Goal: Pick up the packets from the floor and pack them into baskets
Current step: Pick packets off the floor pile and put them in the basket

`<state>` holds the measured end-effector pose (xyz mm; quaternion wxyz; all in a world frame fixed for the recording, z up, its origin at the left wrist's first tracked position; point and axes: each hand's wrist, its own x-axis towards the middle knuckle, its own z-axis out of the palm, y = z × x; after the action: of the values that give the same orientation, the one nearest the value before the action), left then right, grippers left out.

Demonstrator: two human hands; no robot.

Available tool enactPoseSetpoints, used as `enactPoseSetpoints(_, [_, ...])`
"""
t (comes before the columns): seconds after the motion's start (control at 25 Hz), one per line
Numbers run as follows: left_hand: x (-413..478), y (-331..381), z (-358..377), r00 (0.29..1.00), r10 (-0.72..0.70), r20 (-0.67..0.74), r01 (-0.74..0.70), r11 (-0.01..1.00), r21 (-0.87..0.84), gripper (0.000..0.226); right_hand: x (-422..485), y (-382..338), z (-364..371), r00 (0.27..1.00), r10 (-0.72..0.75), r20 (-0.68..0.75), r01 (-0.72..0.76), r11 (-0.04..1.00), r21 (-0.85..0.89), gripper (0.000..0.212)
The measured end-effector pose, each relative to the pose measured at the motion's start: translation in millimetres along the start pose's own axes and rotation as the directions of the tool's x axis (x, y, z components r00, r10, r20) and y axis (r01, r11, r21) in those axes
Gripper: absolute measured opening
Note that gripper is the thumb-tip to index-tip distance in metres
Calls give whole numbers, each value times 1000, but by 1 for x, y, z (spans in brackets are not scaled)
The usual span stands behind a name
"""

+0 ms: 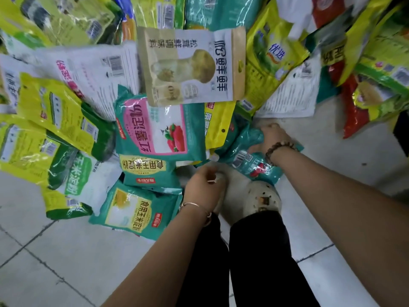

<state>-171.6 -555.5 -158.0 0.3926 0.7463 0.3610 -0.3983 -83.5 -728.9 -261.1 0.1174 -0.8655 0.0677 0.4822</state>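
Packets lie heaped across the far and left parts of the tiled floor (44,251), overlapping one another. The right hand (272,136), with a bead bracelet (279,149) on its wrist, reaches down to the right of centre and its fingers curl round the crumpled far end of a teal packet (250,159) that lies on the floor just beyond a white shoe (262,198). The left hand (204,185), with a thin bangle (195,207) on the wrist, hangs low beside the shoe with its fingers drawn together; whether they pinch anything I cannot tell. To its left lie two teal packets with yellow labels (132,212), and beyond them a teal packet with a pink panel (152,129). A beige mushroom packet (192,65) rests on top of the pile farther off, and yellow-green packets (55,111) lie at the left.
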Motion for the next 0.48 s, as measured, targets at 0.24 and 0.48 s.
enactPoseSetpoints(0.24, [-23, 8, -21, 998, -56, 13, 57, 969, -240, 30, -69, 23, -19, 991, -15, -136, 59, 944, 325, 32])
enactPoseSetpoints(0.48, [-53, 41, -50, 998, 36, 57, 1, 835, -550, 50, -155, -14, -102, 970, 14, -244, 180, 636, 750, 13])
